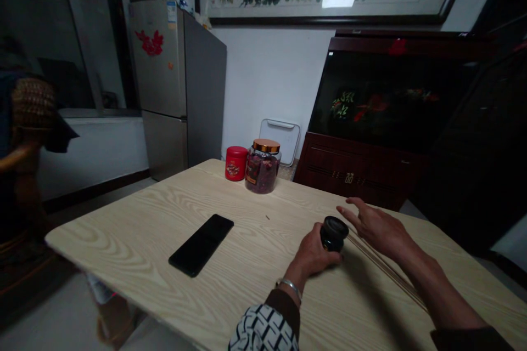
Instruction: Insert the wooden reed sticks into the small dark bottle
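The pale table (135,241) was dimly lit; towards its right side, a small dark jar (334,227) was clasped by the left hand (312,254), fingers curled; beside it, the right hand (382,230) was held open, nothing gripped, near thin sticks (387,270).

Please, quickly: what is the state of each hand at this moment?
Left hand: closed around a small, round, glossy black container.
Right hand: open, fingers extended near the container, holding nothing visible.

The phone (201,245) lies on the table (135,230), left of the container (334,233), before the jar (262,173).
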Demonstrator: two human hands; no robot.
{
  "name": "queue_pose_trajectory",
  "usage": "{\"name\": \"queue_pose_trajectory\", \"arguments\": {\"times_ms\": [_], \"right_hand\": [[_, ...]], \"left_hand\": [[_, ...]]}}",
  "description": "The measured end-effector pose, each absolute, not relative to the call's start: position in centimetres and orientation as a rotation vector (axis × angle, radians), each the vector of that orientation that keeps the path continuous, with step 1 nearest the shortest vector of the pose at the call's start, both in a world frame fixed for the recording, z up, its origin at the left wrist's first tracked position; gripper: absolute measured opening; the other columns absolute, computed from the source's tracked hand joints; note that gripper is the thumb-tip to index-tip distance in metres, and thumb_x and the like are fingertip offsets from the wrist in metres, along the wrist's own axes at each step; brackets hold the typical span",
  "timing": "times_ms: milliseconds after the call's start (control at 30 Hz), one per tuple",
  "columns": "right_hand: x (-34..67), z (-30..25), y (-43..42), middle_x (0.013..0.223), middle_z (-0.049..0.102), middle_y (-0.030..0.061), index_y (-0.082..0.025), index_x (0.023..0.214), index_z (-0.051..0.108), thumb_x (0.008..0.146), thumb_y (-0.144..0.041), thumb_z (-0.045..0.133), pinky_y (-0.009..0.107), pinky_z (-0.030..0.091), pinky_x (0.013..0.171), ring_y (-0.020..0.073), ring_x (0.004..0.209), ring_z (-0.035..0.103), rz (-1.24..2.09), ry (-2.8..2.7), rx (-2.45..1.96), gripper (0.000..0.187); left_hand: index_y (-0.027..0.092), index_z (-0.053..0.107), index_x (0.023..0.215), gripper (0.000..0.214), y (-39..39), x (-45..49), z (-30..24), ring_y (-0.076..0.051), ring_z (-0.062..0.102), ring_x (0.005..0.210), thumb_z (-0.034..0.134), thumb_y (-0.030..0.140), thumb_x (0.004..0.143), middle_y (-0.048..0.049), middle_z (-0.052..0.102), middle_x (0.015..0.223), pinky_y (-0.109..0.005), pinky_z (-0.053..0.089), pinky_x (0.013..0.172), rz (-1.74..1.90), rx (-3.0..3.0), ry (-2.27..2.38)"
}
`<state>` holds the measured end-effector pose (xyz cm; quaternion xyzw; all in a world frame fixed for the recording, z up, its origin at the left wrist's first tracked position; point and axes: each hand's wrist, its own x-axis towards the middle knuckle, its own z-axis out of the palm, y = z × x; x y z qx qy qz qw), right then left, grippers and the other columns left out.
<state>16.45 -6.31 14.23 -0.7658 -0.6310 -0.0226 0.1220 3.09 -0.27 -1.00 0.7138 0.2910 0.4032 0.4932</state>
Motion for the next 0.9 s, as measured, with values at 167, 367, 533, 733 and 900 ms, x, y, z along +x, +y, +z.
{"name": "queue_pose_trajectory", "arguments": {"times_ms": [167, 367, 533, 733, 900], "right_hand": [[17.0, 13.9, -6.3, 0.132, 0.064, 0.0144, -0.021, 0.145, 0.043, 0.088, -0.057, 0.047, 0.041, 0.048, 0.094, 0.0305, 0.118, 0.062, 0.135, -2.077, -1.977, 0.067], [16.8, 13.4, -6.3, 0.127, 0.066, 0.0136, -0.022, 0.143, 0.047, 0.085, -0.051, 0.056, 0.046, 0.048, 0.093, 0.0335, 0.113, 0.063, 0.080, -2.138, -2.081, 0.065], [16.9, 13.4, -6.0, 0.146, 0.050, 0.0155, -0.021, 0.145, 0.043, 0.080, -0.056, 0.061, 0.043, 0.047, 0.097, 0.0320, 0.121, 0.059, 0.179, -2.149, -1.946, 0.077], [17.4, 11.8, -5.0, 0.129, 0.062, 0.0170, -0.014, 0.131, 0.056, 0.084, -0.040, 0.057, 0.040, 0.044, 0.101, 0.0281, 0.115, 0.060, 0.281, -2.217, -1.804, 0.054], [17.2, 11.2, -5.0, 0.118, 0.064, 0.0167, -0.014, 0.122, 0.059, 0.086, -0.041, 0.055, 0.039, 0.046, 0.093, 0.0279, 0.105, 0.062, 0.171, -2.225, -1.795, 0.045]], "left_hand": [[0.019, 0.052, 0.121, 0.073, -0.3, 3.1, -0.9, -0.022, 0.059, 0.092, 0.085, 0.031, 0.057, -0.0053, 0.065, 0.106, -0.030, 0.045, 0.078, 0.961, 1.704, 0.710], [0.020, 0.052, 0.121, 0.071, 0.0, 3.3, -1.3, -0.022, 0.059, 0.092, 0.084, 0.029, 0.059, -0.0050, 0.065, 0.106, -0.030, 0.046, 0.077, 0.970, 1.703, 0.684], [0.020, 0.051, 0.121, 0.073, 0.1, 3.4, -1.5, -0.022, 0.059, 0.091, 0.085, 0.029, 0.056, -0.0045, 0.064, 0.104, -0.029, 0.045, 0.073, 0.963, 1.705, 0.685], [0.019, 0.051, 0.120, 0.070, 0.0, 3.3, -1.3, -0.020, 0.057, 0.086, 0.084, 0.029, 0.059, -0.0031, 0.063, 0.100, -0.027, 0.044, 0.072, 0.950, 1.669, 0.659], [0.020, 0.052, 0.116, 0.068, 0.0, 3.4, -1.4, -0.019, 0.057, 0.086, 0.085, 0.028, 0.057, -0.0021, 0.063, 0.099, -0.027, 0.043, 0.069, 0.982, 1.672, 0.669]]}}
